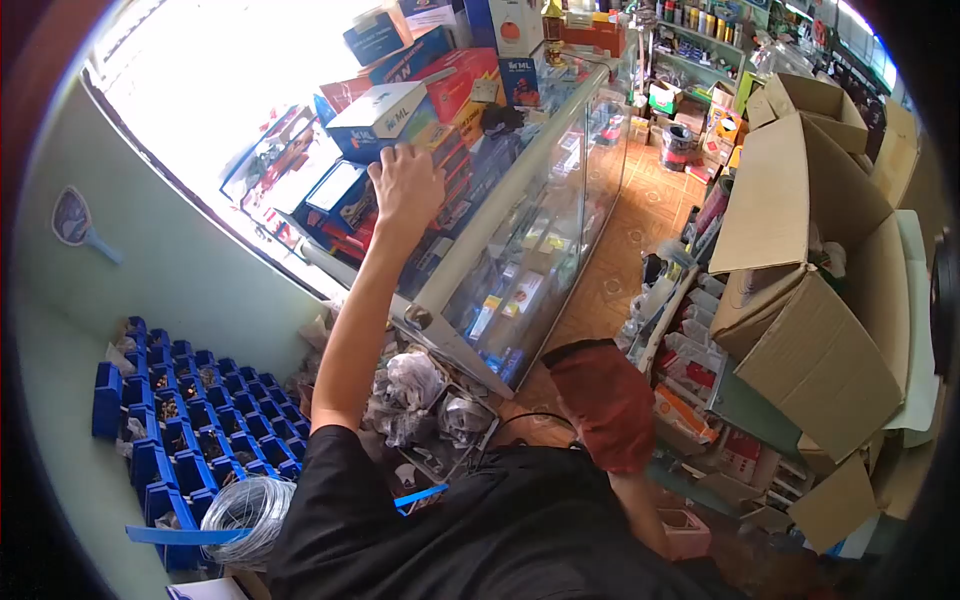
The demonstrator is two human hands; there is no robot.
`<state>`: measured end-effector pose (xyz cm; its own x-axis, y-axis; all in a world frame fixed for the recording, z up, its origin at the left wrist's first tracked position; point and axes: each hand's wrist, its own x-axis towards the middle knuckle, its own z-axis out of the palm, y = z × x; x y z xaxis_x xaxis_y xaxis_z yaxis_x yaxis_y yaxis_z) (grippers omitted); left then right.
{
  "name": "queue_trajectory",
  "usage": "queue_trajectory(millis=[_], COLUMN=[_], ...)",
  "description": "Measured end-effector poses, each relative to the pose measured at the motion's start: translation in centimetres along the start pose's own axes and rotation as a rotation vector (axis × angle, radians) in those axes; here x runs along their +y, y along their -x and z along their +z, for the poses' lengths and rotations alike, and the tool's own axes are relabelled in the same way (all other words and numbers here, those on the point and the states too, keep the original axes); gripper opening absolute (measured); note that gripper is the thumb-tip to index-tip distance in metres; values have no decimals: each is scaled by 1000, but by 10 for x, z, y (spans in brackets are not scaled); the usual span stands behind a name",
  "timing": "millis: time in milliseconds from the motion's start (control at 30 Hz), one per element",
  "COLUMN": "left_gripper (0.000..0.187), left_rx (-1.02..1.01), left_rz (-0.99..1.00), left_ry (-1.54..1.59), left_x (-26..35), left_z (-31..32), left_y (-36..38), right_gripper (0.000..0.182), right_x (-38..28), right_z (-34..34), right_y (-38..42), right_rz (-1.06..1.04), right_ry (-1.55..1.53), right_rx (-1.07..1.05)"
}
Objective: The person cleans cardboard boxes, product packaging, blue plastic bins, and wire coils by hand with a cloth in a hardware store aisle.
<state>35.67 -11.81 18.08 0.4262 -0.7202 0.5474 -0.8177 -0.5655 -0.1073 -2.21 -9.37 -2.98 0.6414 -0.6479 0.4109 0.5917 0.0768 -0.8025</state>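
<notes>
Bright daylight from a window spills across a crowded shop, where a glass counter runs away from the person. On the counter's window side sits a white-and-blue box marked ML, lying on top of a stack of colourful packages. At its near edge is the left hand, back upward and fingers bent; whether they grip the box or only touch it cannot be told. Right of the counter's near end, a dark red cloth covers the person's right hand, with only the forearm showing below it; the hidden fingers' grip cannot be told either.

Just beyond the white-and-blue box, on the same side of the counter, stands a red box. Behind the counter's glass lie small cartons, and just beside its near end are bundled plastic bags. Farther left of the counter, rows of blue bins hold small parts, with a coil of wire near them, below a pale wall. Right of the counter, across the tiled floor, large cardboard boxes gape with raised flaps. Past the counter's far end, cans line a shelf.
</notes>
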Motion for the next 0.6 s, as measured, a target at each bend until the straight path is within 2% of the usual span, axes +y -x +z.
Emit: queue_trajectory(millis=[33, 67, 200, 300, 400, 500, 567, 600], left_gripper=[51, 50, 53, 57, 59, 62, 74, 80], left_rx=[-4, -7, 53, -35, -10, -167, 59, 166], left_rz=[-24, -46, -126, -193, -236, -208, -134, -93], left_ry=[16, 32, 74, 38, 16, 146, 177, 192], left_x=[0, 1, 15, 15, 20, 33, 44, 48], left_z=[4, 6, 4, 15, 22, -2, -18, -25], left_y=[-1, -3, -10, -25, -32, -34, -20, -8], right_gripper=[37, 36, 36, 36, 36, 36, 36, 37], right_x=[4, 13, 13, 8, 4, 4, 4, -4], right_z=[-9, -21, -28, -35, -38, -38, -38, -35], right_y=[-3, -20, -23, -28, -29, -30, -33, -17], right_rz=[-157, -601, -646, -694, -728, -769, -804, -406], right_ry=[18, -28, -59, -66, -84, -106, -118, -34], right_rx=[-46, -186, -193, -214, -245, -270, -283, -124])
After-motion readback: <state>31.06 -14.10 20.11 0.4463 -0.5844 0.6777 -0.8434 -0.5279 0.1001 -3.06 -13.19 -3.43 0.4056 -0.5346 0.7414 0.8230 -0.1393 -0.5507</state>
